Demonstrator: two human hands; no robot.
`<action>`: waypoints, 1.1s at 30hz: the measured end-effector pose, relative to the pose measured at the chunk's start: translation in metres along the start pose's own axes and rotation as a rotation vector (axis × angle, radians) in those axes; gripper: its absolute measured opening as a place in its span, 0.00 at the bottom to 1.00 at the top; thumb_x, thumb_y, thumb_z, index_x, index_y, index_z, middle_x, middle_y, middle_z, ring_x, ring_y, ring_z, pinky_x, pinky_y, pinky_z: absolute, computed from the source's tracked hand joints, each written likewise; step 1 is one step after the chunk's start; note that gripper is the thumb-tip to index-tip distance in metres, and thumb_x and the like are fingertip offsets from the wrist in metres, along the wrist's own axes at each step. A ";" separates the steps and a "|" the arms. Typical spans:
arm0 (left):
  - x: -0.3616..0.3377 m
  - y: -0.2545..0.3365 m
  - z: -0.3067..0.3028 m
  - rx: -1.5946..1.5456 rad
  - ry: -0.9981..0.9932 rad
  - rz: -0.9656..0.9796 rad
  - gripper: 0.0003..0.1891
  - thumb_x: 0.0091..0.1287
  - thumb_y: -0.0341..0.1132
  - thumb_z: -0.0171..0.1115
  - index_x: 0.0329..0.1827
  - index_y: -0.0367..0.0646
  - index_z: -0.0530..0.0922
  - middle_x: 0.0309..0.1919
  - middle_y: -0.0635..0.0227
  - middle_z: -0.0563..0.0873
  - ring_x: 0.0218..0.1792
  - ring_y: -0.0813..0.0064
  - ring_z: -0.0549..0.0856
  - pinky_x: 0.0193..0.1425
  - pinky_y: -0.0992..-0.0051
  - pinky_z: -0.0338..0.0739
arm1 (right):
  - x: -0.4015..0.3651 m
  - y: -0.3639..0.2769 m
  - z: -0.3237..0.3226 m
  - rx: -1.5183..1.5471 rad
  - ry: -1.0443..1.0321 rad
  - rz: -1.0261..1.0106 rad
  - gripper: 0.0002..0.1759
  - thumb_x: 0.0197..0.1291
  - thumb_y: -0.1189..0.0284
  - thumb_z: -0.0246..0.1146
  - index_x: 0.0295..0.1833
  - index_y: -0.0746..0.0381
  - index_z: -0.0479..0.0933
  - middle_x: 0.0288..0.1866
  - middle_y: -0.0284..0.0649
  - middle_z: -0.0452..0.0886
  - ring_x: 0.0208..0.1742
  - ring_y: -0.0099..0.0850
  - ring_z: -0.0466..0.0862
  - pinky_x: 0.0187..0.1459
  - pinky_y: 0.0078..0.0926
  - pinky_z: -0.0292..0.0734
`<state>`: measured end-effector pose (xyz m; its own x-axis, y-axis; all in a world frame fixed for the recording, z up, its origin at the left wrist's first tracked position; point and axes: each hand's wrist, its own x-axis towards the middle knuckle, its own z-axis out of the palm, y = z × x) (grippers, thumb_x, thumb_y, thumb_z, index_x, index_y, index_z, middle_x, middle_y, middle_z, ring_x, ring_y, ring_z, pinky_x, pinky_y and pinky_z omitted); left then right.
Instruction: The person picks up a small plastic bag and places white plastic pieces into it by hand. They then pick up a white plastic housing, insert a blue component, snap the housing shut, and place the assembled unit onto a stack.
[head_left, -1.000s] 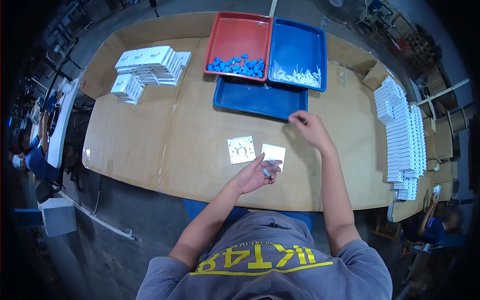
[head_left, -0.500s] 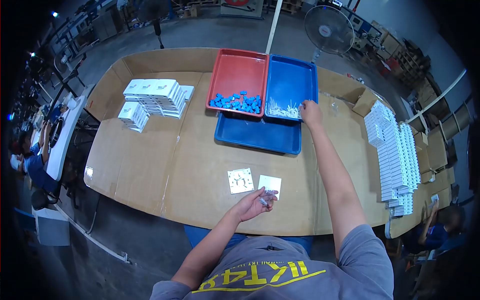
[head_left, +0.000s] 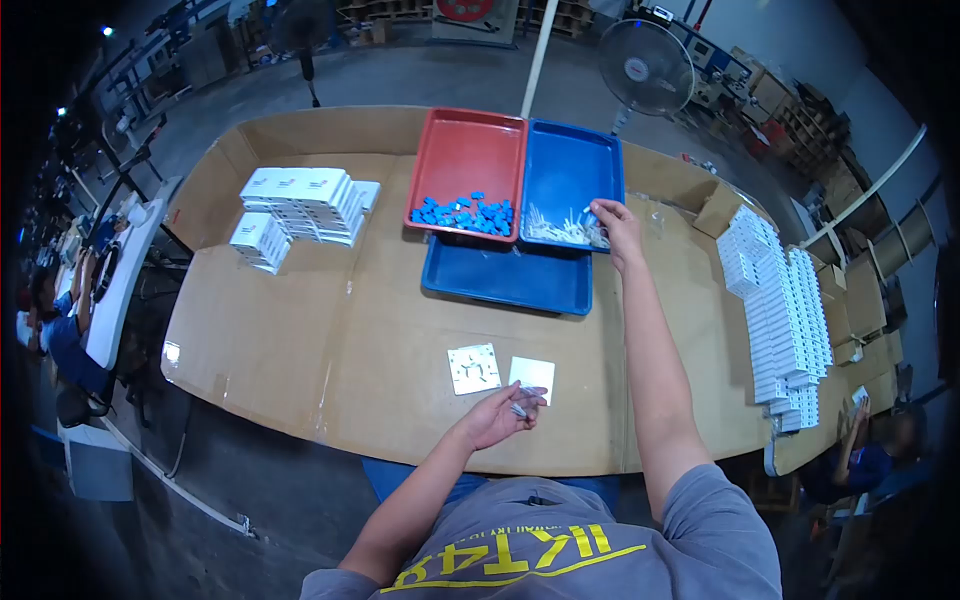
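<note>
My left hand [head_left: 495, 419] is half curled, palm up, around several thin whitish pieces [head_left: 530, 399]; their exact kind is too small to tell. Under its fingertips lies a plain white square plate [head_left: 540, 371]. Just left of that is a second white square plate [head_left: 473, 369] with dark slots and small holes. My right hand [head_left: 618, 231] reaches over the near right corner of the blue tray [head_left: 575, 165], thumb and finger pinched on what looks like a thin white piece. A pile of slim white pieces [head_left: 556, 228] lies in the near end of that tray.
A red tray [head_left: 470, 145] with small blue parts [head_left: 465, 214] adjoins the blue one. Another blue tray [head_left: 505, 281] sits nearer me. White boxes [head_left: 305, 200] are stacked at left, more white stacks [head_left: 785, 320] at right. Other people sit at both sides.
My right hand has lifted slightly, its fingertips now pinched above the white pieces. My left hand stays over the plain plate. The whole view has shifted a little.
</note>
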<state>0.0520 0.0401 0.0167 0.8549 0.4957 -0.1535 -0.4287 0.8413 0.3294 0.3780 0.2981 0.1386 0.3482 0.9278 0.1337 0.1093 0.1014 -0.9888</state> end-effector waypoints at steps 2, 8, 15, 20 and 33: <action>-0.001 -0.001 0.004 -0.006 -0.001 -0.004 0.29 0.87 0.52 0.43 0.74 0.37 0.74 0.55 0.63 0.87 0.46 0.71 0.86 0.59 0.67 0.81 | -0.034 -0.029 -0.004 0.100 -0.017 0.054 0.12 0.66 0.69 0.76 0.52 0.60 0.89 0.37 0.26 0.86 0.34 0.15 0.78 0.35 0.17 0.69; 0.000 -0.004 0.000 -0.025 -0.005 0.007 0.27 0.88 0.51 0.44 0.73 0.37 0.74 0.54 0.63 0.88 0.44 0.73 0.88 0.56 0.68 0.83 | -0.182 -0.019 -0.002 -0.103 -0.220 0.123 0.10 0.68 0.72 0.73 0.51 0.64 0.87 0.38 0.28 0.86 0.36 0.15 0.79 0.38 0.17 0.73; -0.003 -0.001 0.009 0.029 0.014 0.024 0.24 0.88 0.49 0.45 0.70 0.38 0.75 0.54 0.62 0.88 0.44 0.73 0.87 0.54 0.70 0.83 | -0.306 -0.003 0.000 -0.022 -0.233 0.301 0.10 0.68 0.76 0.73 0.52 0.67 0.86 0.38 0.29 0.86 0.36 0.14 0.79 0.39 0.15 0.73; 0.001 -0.003 0.004 0.042 -0.015 0.010 0.25 0.88 0.51 0.44 0.70 0.40 0.76 0.56 0.61 0.88 0.46 0.72 0.87 0.58 0.67 0.82 | -0.305 -0.010 -0.004 -0.101 -0.398 0.229 0.08 0.67 0.77 0.73 0.49 0.65 0.88 0.38 0.29 0.86 0.36 0.14 0.78 0.38 0.14 0.71; -0.003 -0.009 0.003 0.112 0.041 0.020 0.21 0.86 0.49 0.52 0.65 0.40 0.78 0.53 0.63 0.87 0.46 0.72 0.86 0.58 0.68 0.81 | -0.282 -0.026 0.009 -0.388 -0.816 0.139 0.06 0.63 0.78 0.72 0.45 0.64 0.90 0.56 0.38 0.86 0.51 0.29 0.85 0.49 0.26 0.79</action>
<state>0.0537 0.0307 0.0168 0.8325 0.5229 -0.1833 -0.4084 0.8026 0.4348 0.2683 0.0370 0.1262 -0.3682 0.9034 -0.2195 0.4725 -0.0215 -0.8811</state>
